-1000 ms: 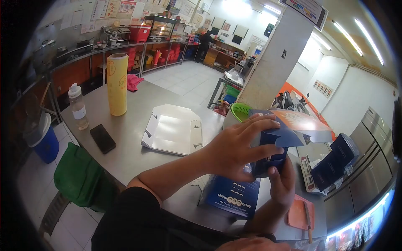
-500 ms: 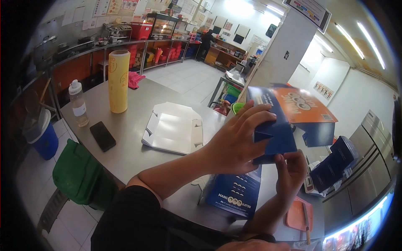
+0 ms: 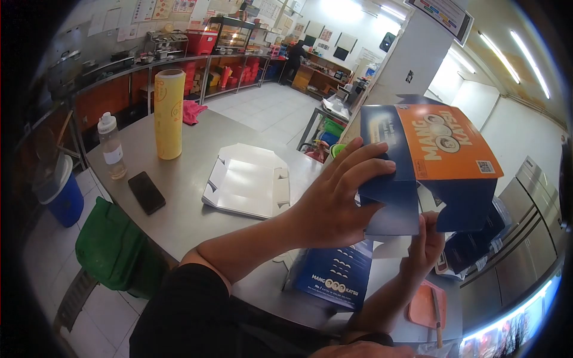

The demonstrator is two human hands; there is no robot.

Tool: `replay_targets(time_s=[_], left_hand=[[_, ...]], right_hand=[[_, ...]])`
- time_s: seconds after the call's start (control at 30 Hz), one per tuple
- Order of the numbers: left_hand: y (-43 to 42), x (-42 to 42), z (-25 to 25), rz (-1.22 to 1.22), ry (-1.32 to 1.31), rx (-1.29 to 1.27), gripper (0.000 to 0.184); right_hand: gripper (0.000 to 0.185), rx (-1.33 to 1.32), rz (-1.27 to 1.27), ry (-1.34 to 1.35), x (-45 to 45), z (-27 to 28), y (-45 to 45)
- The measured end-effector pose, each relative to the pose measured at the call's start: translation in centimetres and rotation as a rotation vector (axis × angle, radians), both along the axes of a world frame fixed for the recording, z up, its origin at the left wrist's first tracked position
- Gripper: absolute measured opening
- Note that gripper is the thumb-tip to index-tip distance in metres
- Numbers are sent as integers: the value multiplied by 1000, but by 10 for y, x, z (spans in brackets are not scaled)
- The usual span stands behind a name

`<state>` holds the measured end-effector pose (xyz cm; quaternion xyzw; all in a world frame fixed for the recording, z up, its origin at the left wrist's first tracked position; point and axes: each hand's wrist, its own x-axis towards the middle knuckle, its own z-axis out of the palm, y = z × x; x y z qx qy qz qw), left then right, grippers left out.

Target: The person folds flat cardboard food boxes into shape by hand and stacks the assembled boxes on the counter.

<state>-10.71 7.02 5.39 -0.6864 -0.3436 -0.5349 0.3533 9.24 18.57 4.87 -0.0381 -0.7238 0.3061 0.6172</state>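
Observation:
A blue and orange cardboard food box (image 3: 450, 143), printed MANGO KATSU, is held up, partly folded with its flaps hanging. My left hand (image 3: 340, 200) grips its blue left side, fingers spread over the panel and thumb lower down. Below the box's lower edge, my right hand (image 3: 425, 241) has its thumb and fingers raised against the cardboard; part of its grip is hidden. Beneath, a blue printed box (image 3: 334, 277) lies on the steel table (image 3: 185, 191). Flat white cardboard blanks (image 3: 248, 179) are stacked left of my left hand.
A yellow roll (image 3: 169, 116), a water bottle (image 3: 111, 149) and a black phone (image 3: 147, 192) stand or lie on the table's left. At right are an orange tray (image 3: 418, 310) with a knife (image 3: 437, 316) and more dark blue boxes (image 3: 468, 247). A green bin (image 3: 110, 244) stands below.
The food box has tipped so its orange face turns more toward me, its flaps now hanging lower. My right hand has shifted slightly right beneath it. My left hand keeps its hold.

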Motion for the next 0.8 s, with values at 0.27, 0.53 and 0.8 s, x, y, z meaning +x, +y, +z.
replay_targets(time_s=[0.27, 0.53, 0.8], left_hand=[[2, 5, 1, 0, -54, -24, 52], [3, 6, -1, -31, -47, -109, 55], [9, 3, 0, -93, -108, -82, 58]], right_hand=[[71, 316, 26, -72, 9, 2, 2], [37, 361, -111, -193, 14, 3, -1], [12, -106, 77, -122, 9, 1, -5]])
